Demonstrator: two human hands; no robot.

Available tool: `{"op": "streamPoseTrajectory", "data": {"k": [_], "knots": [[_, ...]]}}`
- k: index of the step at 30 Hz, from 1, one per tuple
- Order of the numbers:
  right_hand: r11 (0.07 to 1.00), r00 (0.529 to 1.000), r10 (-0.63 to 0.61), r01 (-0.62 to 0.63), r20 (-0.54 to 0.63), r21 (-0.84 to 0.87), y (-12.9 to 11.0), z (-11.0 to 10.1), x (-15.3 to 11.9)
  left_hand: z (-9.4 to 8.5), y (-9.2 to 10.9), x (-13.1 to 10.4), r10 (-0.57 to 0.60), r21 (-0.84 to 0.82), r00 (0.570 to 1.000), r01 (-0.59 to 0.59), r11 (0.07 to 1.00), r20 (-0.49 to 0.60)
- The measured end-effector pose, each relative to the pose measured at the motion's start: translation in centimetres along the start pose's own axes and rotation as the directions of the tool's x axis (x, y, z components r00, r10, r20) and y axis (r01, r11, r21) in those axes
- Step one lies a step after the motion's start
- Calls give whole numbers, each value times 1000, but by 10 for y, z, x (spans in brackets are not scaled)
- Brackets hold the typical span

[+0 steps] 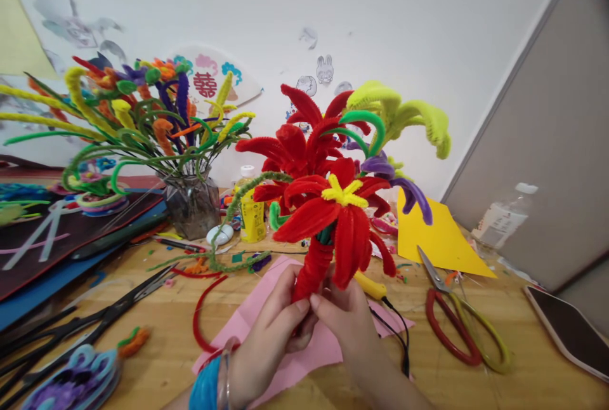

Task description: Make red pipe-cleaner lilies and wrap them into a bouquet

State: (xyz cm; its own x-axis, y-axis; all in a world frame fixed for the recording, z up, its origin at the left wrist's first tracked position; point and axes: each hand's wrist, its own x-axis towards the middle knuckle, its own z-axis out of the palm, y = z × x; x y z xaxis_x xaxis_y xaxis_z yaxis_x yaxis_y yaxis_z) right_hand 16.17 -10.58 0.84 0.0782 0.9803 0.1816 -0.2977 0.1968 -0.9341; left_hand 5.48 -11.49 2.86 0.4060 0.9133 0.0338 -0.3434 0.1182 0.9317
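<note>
A bouquet of pipe-cleaner flowers (352,238) stands upright between my hands, its handle (314,265) wrapped in red pipe cleaner. Red petals with a yellow centre face me, with yellow-green, green and purple pieces behind. My left hand (271,318) closes round the handle from the left, a blue band and a bracelet at its wrist. From the right, my right hand (345,315) grips the lower handle, its thumb close to the left thumb. Most of its fingers are hidden behind the handle. Pink paper (309,359) lies on the table below both hands.
Red-and-yellow-handled scissors (457,321), a phone (571,330), a bottle (507,216) and yellow paper (432,232) are at the right. A yellow corded tool (370,285) lies behind my right hand. At the left are a glass vase (193,207) of pipe-cleaner flowers and black scissors (104,315).
</note>
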Motion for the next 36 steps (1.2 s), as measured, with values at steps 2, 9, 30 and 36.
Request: {"op": "streamPoseTrajectory", "data": {"k": [2,9,30,36], "knots": [[1000,1000,0,0,-1,-1,-1,0,0,1,0,0,-6,1,1000,6,1000,-24],[1000,1000,-19,19,7,-8,-2,1,1,2,0,0,-38,2,998,38,999,-51],[999,1000,22,-23,-16,-33,-5,3,0,1,0,-2,-19,37,998,21,999,-59],[997,998,54,-55,-26,-49,-7,4,-1,2,4,-1,-35,48,995,39,998,-90]]}}
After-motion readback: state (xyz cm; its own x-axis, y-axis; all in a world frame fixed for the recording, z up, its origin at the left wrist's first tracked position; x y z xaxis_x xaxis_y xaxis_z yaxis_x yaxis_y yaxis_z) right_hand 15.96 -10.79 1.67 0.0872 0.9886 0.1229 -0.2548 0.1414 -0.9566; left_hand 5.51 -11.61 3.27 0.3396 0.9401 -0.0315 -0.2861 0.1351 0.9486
